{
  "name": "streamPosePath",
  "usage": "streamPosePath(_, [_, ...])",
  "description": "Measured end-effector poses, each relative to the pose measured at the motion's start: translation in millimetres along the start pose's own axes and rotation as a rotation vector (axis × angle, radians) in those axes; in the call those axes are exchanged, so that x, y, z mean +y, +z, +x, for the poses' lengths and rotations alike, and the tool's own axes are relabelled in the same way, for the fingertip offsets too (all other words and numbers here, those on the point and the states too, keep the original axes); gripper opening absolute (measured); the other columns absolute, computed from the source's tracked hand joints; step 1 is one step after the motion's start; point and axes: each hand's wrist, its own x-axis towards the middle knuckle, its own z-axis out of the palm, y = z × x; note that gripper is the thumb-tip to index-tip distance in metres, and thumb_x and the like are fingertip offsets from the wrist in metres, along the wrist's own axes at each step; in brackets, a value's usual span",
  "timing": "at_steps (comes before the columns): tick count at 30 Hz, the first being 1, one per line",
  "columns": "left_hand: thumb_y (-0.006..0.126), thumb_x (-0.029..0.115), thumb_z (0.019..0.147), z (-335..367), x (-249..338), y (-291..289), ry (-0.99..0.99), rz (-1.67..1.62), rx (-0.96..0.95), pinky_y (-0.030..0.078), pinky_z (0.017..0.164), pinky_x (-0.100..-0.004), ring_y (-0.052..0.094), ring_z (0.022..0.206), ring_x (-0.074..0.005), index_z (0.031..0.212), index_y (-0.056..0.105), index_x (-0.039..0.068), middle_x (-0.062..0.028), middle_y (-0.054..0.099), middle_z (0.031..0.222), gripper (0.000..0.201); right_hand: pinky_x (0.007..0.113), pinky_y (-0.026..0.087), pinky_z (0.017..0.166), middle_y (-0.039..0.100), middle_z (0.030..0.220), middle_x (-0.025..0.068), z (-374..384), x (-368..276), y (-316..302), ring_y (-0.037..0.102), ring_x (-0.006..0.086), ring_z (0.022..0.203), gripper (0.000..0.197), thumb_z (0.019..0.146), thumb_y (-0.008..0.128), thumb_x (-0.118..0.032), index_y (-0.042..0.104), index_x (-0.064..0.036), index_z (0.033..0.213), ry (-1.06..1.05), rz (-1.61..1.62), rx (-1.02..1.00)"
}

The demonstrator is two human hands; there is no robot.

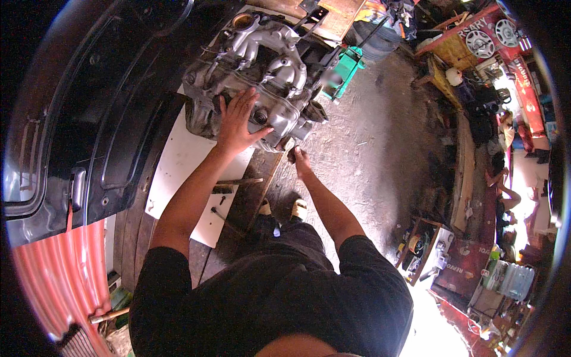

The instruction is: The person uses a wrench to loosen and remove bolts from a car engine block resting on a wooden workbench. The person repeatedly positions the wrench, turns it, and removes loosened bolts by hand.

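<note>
A grey metal engine block (276, 113) with curved intake pipes on top rests on a wooden bench. My left hand (238, 122) lies on its near side, fingers spread and stretched over the casing. At the engine's lower right corner is my right hand (301, 160), its fingers curled closed close to the casing's edge. Whatever sits in that grip is small and dark, too hidden to name. A white board (172, 169) lies partly under the engine, with a few bolts and a thin bar near its lower end.
A large black vehicle panel (128, 113) stands along the left, above red corrugated sheeting (62, 268). Beyond the engine is a green metal stand (347, 68) on the concrete floor (380, 143). Cluttered shelves, wheel covers (479, 44) and plastic bottles (516, 281) line the right side.
</note>
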Motion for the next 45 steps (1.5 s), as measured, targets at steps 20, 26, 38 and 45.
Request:
streamPosePath(20, [0.077, 0.046, 0.071, -0.6, -0.5, -0.8, 0.014, 0.011, -0.001, 0.007, 0.111, -0.0639, 0.029, 0.139, -0.0289, 0.143, 0.035, 0.010, -0.0099, 0.033, 0.150, 0.091, 0.044, 0.042, 0.085, 0.062, 0.085, 0.0113, 39.9, -158.8, -60.8, 0.057, 0.0309, 0.091, 0.037, 0.081, 0.063, -0.046, 0.067, -0.0099, 0.082, -0.846, -1.548, -0.138])
streamPosePath(26, [0.074, 0.049, 0.073, -1.5, -1.1, 5.2, 0.020, 0.026, 0.012, 0.007, 0.112, -0.0631, 0.028, 0.139, -0.0295, 0.143, 0.034, 0.010, -0.0083, 0.034, 0.150, 0.090, 0.043, 0.044, 0.070, 0.061, 0.076, 0.0113, -13.2, -131.5, -53.0, 0.058, 0.0354, 0.075, 0.039, 0.085, 0.061, -0.043, 0.061, -0.0048, 0.077, -0.789, -1.226, -0.181])
streamPosePath(38, [0.069, 0.062, 0.069, -8.4, 4.4, -4.2, -0.125, 0.143, 0.055, 0.006, 0.109, -0.0674, 0.019, 0.142, -0.0332, 0.147, 0.029, 0.016, -0.0058, 0.022, 0.156, 0.100, 0.032, 0.028, 0.041, 0.036, 0.054, -0.0041, -82.7, -53.6, 31.3, 0.031, 0.0129, 0.042, 0.050, 0.092, 0.048, -0.059, 0.041, -0.0178, 0.064, 0.428, 0.000, 0.222])
streamPosePath(45, [0.065, 0.076, 0.060, -22.2, 3.1, -2.0, -0.132, 0.299, -0.004, 0.005, 0.106, -0.0715, 0.009, 0.145, -0.0347, 0.149, 0.025, 0.021, -0.0053, 0.013, 0.158, 0.112, 0.031, 0.031, 0.050, 0.040, 0.062, -0.0021, -51.4, -18.7, 26.8, 0.035, 0.0129, 0.053, 0.050, 0.095, 0.043, -0.057, 0.050, -0.0121, 0.075, 0.331, 0.120, 0.078])
